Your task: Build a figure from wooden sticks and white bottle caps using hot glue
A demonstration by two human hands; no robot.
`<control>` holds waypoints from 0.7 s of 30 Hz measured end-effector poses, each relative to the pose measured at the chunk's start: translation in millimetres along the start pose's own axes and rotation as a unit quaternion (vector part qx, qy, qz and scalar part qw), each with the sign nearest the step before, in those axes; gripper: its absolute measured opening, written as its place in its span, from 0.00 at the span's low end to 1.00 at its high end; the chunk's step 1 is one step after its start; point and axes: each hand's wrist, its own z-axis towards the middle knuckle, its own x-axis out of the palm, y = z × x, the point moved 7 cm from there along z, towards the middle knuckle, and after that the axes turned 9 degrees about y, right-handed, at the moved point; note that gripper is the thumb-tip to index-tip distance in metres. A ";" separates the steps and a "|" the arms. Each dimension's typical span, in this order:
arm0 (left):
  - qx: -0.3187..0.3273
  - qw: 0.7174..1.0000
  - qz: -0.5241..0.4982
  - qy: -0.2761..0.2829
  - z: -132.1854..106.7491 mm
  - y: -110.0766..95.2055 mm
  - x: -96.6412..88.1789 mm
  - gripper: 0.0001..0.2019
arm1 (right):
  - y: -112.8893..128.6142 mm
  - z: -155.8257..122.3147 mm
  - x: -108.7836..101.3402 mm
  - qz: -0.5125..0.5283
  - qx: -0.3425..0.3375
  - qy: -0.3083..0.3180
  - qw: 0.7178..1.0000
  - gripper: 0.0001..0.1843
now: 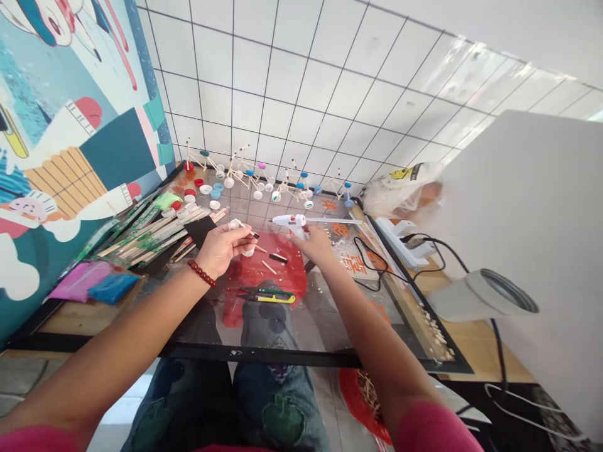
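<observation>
My left hand (225,246), a bead bracelet on its wrist, is closed on a small stick assembly (240,223) with white round parts and a black end; the fingers hide much of it. In my right hand (315,243) is a white hot glue gun (288,221), its nozzle pointing left toward the left hand. A long clear glue stick (334,220) runs out of its back. Below both hands lies a red sheet (294,276) with short stick pieces (269,268), a black-wrapped piece (277,258) and yellow-green thread snips (267,295).
Several stick-and-bottle-cap models (282,187) line the back by the tiled wall. Loose caps (206,189) and wooden sticks (155,242) lie left, with pink (78,279) and blue packets (113,287). A power strip (405,242), black cord (377,271) and grey cylinder (480,295) are right.
</observation>
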 end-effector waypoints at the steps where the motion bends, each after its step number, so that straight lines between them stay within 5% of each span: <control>1: 0.003 1.000 0.001 -0.003 0.5 -0.3 -0.9 0.08 | 6.3 0.5 3.8 0.001 -0.011 0.010 1.000 0.22; 6: 0.016 1.000 0.016 -0.006 1.6 -2.6 -2.1 0.10 | 19.5 -28.5 -6.2 0.128 -0.079 -0.059 0.987 0.18; 11: 0.017 1.000 0.025 -0.008 -0.1 -3.1 -0.4 0.11 | 23.0 -75.1 -13.8 0.331 -0.185 -0.075 0.922 0.17; 21: 0.029 0.999 0.030 -0.011 0.8 -3.4 -1.5 0.11 | 35.1 -93.3 -5.0 0.292 -0.272 -0.058 0.915 0.17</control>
